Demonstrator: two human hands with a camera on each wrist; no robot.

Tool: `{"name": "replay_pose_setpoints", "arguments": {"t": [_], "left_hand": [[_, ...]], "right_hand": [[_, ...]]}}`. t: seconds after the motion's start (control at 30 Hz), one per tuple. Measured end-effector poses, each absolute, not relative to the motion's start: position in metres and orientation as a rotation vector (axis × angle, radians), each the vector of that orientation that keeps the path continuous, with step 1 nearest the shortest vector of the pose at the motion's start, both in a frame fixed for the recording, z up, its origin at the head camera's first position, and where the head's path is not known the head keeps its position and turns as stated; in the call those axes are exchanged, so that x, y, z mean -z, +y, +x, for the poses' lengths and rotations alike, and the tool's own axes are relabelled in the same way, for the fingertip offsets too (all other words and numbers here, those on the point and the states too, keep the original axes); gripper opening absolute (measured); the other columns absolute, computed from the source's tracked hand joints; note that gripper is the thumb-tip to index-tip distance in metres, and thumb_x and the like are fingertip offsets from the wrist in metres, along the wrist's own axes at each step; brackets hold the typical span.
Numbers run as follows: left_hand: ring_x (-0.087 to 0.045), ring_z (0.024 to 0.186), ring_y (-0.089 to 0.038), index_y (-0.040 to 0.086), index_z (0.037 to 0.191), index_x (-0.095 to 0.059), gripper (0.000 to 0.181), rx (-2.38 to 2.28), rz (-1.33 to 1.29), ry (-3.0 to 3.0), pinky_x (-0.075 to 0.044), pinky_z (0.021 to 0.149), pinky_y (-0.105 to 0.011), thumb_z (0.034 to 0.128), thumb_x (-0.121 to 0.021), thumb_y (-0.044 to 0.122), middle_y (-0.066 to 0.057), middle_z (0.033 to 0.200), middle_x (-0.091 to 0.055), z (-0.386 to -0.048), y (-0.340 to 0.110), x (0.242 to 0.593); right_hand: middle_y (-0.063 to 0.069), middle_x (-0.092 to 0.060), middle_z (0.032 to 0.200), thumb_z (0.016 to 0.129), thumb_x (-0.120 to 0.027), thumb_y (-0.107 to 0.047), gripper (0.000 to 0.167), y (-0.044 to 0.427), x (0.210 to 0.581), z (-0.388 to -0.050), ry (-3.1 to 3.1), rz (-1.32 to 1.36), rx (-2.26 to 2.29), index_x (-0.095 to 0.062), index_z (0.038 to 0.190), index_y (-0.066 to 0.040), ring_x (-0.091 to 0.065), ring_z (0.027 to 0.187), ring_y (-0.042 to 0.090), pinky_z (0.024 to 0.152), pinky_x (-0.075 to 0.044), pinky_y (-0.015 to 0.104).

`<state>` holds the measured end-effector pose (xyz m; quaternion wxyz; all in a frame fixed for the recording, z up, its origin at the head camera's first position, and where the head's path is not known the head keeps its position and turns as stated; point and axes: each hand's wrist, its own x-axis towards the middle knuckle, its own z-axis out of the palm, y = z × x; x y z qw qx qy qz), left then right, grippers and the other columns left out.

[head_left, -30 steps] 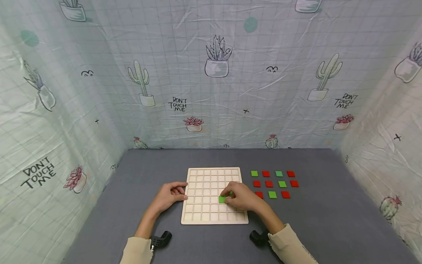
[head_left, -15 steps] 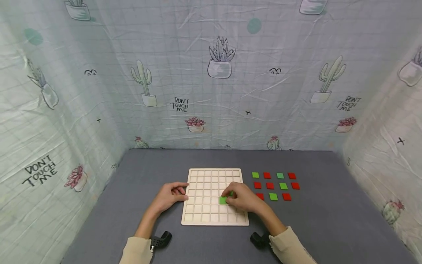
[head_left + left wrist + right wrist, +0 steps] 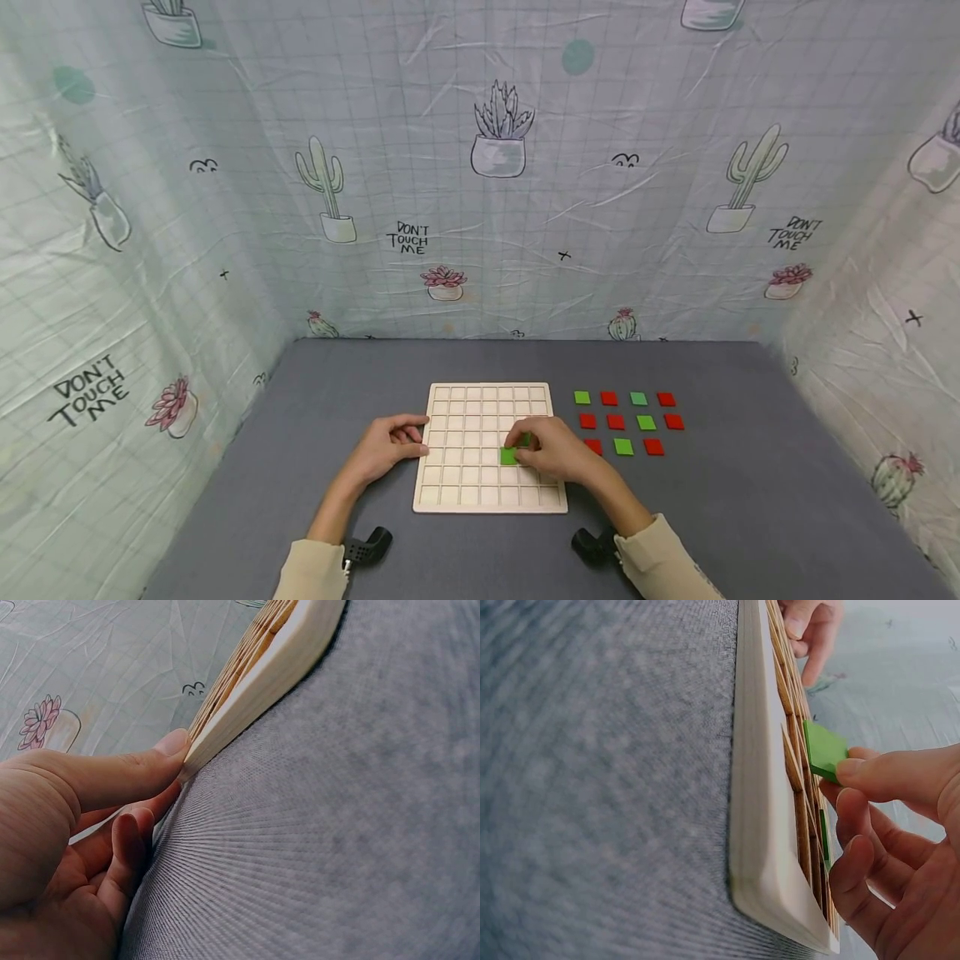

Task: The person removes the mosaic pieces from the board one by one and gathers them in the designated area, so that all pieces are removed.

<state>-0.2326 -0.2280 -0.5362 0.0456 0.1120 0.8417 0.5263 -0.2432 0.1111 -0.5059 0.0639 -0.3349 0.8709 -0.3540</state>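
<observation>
A pale wooden grid board (image 3: 468, 433) lies on the table in front of me. My left hand (image 3: 382, 447) is at its left side, thumb and forefinger touching the edge; in the left wrist view the thumb (image 3: 139, 776) lies against the board's corner. Over the right half of the board, my right hand (image 3: 553, 450) pinches a green square tile (image 3: 825, 750) between thumb and forefinger. The tile is tilted, its lower edge close to the grid. Partly hidden below the right hand, a second green tile (image 3: 824, 836) sits in the grid.
Right of the board, several red and green tiles lie in rows on the grey table (image 3: 712, 500), among them a red tile (image 3: 654, 447) and a green tile (image 3: 623, 447). A patterned cloth (image 3: 555, 208) hangs behind and at both sides.
</observation>
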Motion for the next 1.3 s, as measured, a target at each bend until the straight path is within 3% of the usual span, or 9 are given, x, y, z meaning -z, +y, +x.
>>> {"name": "replay_pose_setpoints", "arguments": {"t": [0.33,0.87,1.3], "left_hand": [[-0.055,0.069,-0.009,0.001,0.129,-0.070,0.049,-1.605,0.316,2.557,-0.047,0.066,-0.023,0.0842,-0.085,0.012,-0.009,0.092,-0.068,-0.231,-0.225,0.535],[-0.055,0.070,-0.012,0.000,0.133,-0.067,0.051,-1.640,0.281,2.540,-0.047,0.066,-0.024,0.0855,-0.084,0.009,-0.015,0.097,-0.069,-0.229,-0.227,0.532],[-0.057,0.069,-0.010,0.001,0.130,-0.069,0.049,-1.606,0.276,2.561,-0.047,0.066,-0.024,0.0843,-0.085,0.010,-0.011,0.093,-0.069,-0.233,-0.225,0.532]], "right_hand": [[0.002,-0.074,0.094,0.092,-0.070,-0.003,0.017,0.113,0.508,-0.239,2.600,-1.005,1.106,-0.075,0.100,-0.017,-0.055,0.069,0.001,0.068,-0.048,0.022],[-0.002,-0.074,0.095,0.092,-0.071,-0.002,0.017,0.114,0.499,-0.241,2.587,-1.008,1.141,-0.075,0.099,-0.017,-0.059,0.069,0.007,0.065,-0.049,0.023],[0.000,-0.075,0.098,0.095,-0.069,-0.003,0.016,0.133,0.486,-0.247,2.563,-0.978,1.145,-0.076,0.102,-0.015,-0.059,0.072,0.007,0.063,-0.050,0.024]]}}
